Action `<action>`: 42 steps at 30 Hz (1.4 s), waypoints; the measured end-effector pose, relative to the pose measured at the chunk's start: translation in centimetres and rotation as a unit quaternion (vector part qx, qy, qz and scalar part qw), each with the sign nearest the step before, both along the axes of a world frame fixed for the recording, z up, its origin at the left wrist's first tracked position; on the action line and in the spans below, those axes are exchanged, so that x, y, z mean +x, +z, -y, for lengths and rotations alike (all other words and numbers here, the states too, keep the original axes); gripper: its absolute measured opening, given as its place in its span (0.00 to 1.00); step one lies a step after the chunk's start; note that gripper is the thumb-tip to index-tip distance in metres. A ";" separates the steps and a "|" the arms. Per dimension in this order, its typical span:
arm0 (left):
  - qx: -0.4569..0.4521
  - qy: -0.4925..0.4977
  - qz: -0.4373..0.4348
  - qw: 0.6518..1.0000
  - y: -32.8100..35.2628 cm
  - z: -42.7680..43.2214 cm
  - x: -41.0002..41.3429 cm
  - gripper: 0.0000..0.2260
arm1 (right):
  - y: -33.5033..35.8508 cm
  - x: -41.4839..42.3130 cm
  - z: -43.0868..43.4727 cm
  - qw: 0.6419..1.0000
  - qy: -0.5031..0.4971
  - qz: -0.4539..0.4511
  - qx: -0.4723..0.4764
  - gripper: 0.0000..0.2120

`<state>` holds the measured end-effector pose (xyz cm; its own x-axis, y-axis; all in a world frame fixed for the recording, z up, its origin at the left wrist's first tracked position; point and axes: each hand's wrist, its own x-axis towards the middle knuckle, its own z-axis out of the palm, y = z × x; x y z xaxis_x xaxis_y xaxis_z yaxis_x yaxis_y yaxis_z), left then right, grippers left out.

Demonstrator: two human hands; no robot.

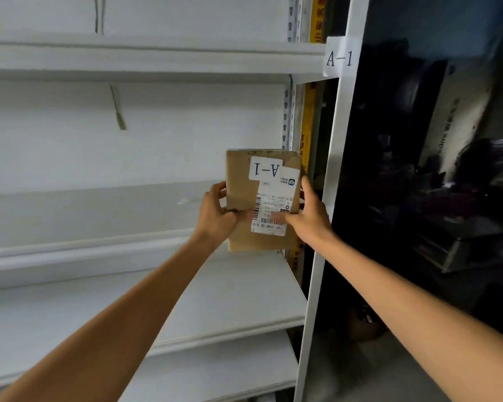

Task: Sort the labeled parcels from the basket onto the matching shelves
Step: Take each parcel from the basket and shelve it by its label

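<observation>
You grip the brown parcel (263, 198) with both hands: left hand (217, 214) pinches its left edge, right hand (310, 213) its right, over the white shelf (99, 216).

Both arms are bare and stretched up and forward, meeting at a flat brown cardboard parcel (241, 184) held upright between the hands. The left forearm (122, 323) rises from below and to the left of the parcel, wrist nearly straight. The left hand (215, 216) grips the parcel's left edge, fingers (219, 188) curled round that edge and thumb pressed on the front near the lower part. The right forearm (404, 294) rises from below and to the right. The right hand (311, 219) clasps the parcel's right edge, thumb lying across the front, forefinger pointing up along the side.
</observation>
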<state>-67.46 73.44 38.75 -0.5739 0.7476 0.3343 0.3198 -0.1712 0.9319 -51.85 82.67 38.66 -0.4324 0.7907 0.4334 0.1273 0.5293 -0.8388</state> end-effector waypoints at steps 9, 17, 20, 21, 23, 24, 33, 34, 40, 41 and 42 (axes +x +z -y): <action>-0.004 0.032 -0.016 0.999 1.5 -8.4 -2.8 0.36 | 1.2 -3.8 -7.9 0.999 -0.025 -0.026 0.021 0.44; -0.010 0.055 -0.053 0.997 -1.6 -12.3 -2.3 0.41 | -1.8 -4.6 -12.7 0.998 -0.051 -0.021 -0.016 0.44; -0.011 0.048 -0.060 0.997 -1.7 -12.9 -2.3 0.41 | -1.6 -4.4 -12.9 0.998 -0.061 -0.016 -0.013 0.45; -0.013 0.045 -0.058 0.997 -1.6 -12.9 -2.3 0.42 | -1.6 -4.3 -12.8 0.998 -0.067 -0.010 -0.005 0.45; -0.030 0.036 -0.055 0.997 -1.2 -12.7 -2.3 0.43 | -1.6 -4.2 -12.1 0.996 -0.087 0.006 0.024 0.45; -0.043 0.031 -0.057 0.997 -0.9 -12.5 -2.4 0.44 | -1.5 -4.1 -11.6 0.993 -0.107 0.014 0.039 0.45; -0.161 0.087 -0.150 0.972 1.9 -3.3 -4.6 0.21 | 0.4 -5.5 -5.5 0.929 -0.167 0.146 0.296 0.28; -0.176 0.099 -0.180 0.963 2.0 -1.2 -5.2 0.20 | 0.3 -6.4 -4.1 0.940 -0.110 0.161 0.281 0.26; -0.326 0.202 -0.342 0.858 0.8 14.5 -8.9 0.19 | -1.2 -14.0 7.3 0.926 0.160 0.263 0.216 0.22; -0.344 0.221 -0.335 0.849 0.3 17.4 -9.4 0.19 | -1.5 -15.4 9.6 0.917 0.194 0.269 0.219 0.22; -0.354 0.238 -0.317 0.847 -0.2 20.4 -9.9 0.18 | -1.7 -16.7 12.1 0.906 0.229 0.276 0.224 0.22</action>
